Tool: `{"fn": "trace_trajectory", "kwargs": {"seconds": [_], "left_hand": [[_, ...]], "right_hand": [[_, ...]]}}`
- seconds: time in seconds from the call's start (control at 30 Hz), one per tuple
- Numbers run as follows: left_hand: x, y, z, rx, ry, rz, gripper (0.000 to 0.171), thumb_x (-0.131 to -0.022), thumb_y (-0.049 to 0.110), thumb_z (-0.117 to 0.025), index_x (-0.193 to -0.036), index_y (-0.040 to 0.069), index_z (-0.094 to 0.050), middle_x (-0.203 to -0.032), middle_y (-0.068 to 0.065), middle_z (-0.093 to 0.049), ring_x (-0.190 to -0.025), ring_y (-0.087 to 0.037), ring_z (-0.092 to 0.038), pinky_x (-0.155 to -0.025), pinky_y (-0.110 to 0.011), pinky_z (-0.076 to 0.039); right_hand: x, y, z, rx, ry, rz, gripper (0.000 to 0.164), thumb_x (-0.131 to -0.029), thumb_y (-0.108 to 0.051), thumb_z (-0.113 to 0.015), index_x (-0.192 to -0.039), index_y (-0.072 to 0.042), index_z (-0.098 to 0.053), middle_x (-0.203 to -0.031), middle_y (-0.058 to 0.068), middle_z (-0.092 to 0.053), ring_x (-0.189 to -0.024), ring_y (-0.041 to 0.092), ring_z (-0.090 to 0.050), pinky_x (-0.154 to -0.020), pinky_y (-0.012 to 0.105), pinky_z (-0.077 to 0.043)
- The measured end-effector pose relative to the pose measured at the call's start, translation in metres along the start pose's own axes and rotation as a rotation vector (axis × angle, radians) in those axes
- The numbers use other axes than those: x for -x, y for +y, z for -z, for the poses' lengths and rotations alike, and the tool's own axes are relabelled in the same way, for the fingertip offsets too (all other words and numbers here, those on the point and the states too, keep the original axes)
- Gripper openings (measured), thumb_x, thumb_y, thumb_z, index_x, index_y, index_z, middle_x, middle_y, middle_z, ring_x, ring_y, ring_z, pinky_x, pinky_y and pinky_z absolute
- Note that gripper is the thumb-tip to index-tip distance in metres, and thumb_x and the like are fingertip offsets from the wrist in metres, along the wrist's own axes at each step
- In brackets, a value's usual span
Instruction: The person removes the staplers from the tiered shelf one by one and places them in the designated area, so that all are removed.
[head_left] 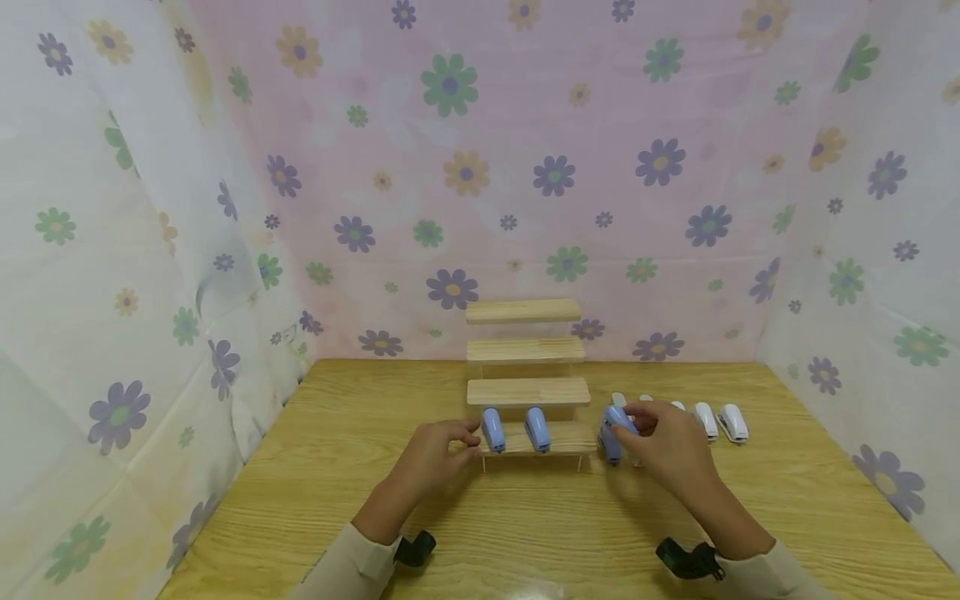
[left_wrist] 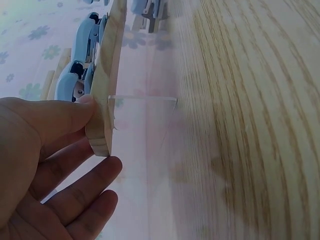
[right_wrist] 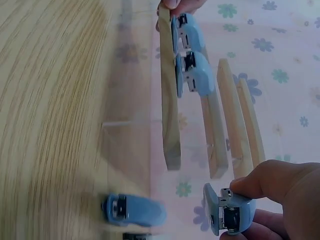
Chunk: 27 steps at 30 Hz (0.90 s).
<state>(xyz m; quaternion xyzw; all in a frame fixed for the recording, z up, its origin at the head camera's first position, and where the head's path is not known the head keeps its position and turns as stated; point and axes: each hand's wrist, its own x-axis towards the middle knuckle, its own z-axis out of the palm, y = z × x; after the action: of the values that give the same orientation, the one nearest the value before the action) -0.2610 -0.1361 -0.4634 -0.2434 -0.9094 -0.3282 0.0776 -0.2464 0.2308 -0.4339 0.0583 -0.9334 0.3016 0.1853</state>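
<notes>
My left hand (head_left: 431, 454) grips the left end of the lowest wooden shelf board (left_wrist: 102, 125), thumb on the upper face and fingers beneath. Two light-blue mini staplers, one left (head_left: 492, 429) and one near the middle (head_left: 537, 429), stand side by side on that board. Off the board's right end, my right hand (head_left: 675, 446) pinches a third blue stapler (right_wrist: 242, 212) between thumb and fingers, held up above the table. Below it on the tabletop lies another blue stapler (right_wrist: 140, 210), partly covered by the held one in the head view.
Three higher boards of the stepped rack, including the top one (head_left: 523, 311), rise behind on clear supports. Several white staplers (head_left: 733, 423) line the wooden table (head_left: 352, 400) to the right, some hidden behind my right hand. A flowered cloth (head_left: 517, 133) encloses the back and sides.
</notes>
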Motion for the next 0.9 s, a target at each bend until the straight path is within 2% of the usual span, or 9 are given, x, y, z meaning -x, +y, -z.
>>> {"fn": "trace_trajectory", "kwargs": {"seconds": [0.23, 0.53, 0.73, 0.9], "left_hand": [[0.0, 0.0, 0.0, 0.0, -0.001, -0.001, 0.016, -0.097, 0.024, -0.075, -0.105, 0.012, -0.082, -0.138, -0.003, -0.069, -0.125, -0.025, -0.067, -0.103, -0.045, -0.055], [0.0, 0.002, 0.001, 0.007, 0.003, -0.006, 0.015, -0.097, 0.021, -0.075, -0.105, 0.01, -0.081, -0.138, -0.005, -0.069, -0.126, -0.028, -0.067, -0.102, -0.047, -0.055], [0.001, 0.003, 0.001, 0.003, 0.004, 0.002, 0.015, -0.097, 0.023, -0.075, -0.104, 0.011, -0.081, -0.138, -0.003, -0.069, -0.125, -0.027, -0.067, -0.102, -0.046, -0.055], [0.001, 0.002, 0.0, -0.005, 0.009, -0.009, 0.015, -0.097, 0.023, -0.075, -0.104, 0.011, -0.081, -0.138, -0.003, -0.069, -0.125, -0.026, -0.067, -0.102, -0.045, -0.055]], "right_hand": [[0.004, 0.019, 0.011, 0.061, 0.015, -0.043, 0.039, -0.091, -0.037, -0.079, -0.119, -0.011, -0.077, -0.093, 0.006, -0.076, -0.082, 0.023, -0.071, -0.059, 0.034, -0.052], [0.008, 0.037, 0.025, 0.07, 0.037, -0.055, 0.043, -0.091, -0.037, -0.08, -0.118, -0.004, -0.076, -0.089, 0.01, -0.077, -0.076, 0.024, -0.071, -0.055, 0.034, -0.05], [0.003, 0.051, 0.036, 0.071, -0.027, -0.108, 0.053, -0.095, -0.045, -0.073, -0.125, -0.001, -0.072, -0.097, 0.016, -0.077, -0.074, 0.024, -0.07, -0.052, 0.033, -0.048], [0.002, 0.061, 0.048, 0.065, -0.101, -0.198, 0.06, -0.095, -0.053, -0.071, -0.126, -0.002, -0.071, -0.103, 0.019, -0.077, -0.073, 0.02, -0.068, -0.054, 0.034, -0.048]]}}
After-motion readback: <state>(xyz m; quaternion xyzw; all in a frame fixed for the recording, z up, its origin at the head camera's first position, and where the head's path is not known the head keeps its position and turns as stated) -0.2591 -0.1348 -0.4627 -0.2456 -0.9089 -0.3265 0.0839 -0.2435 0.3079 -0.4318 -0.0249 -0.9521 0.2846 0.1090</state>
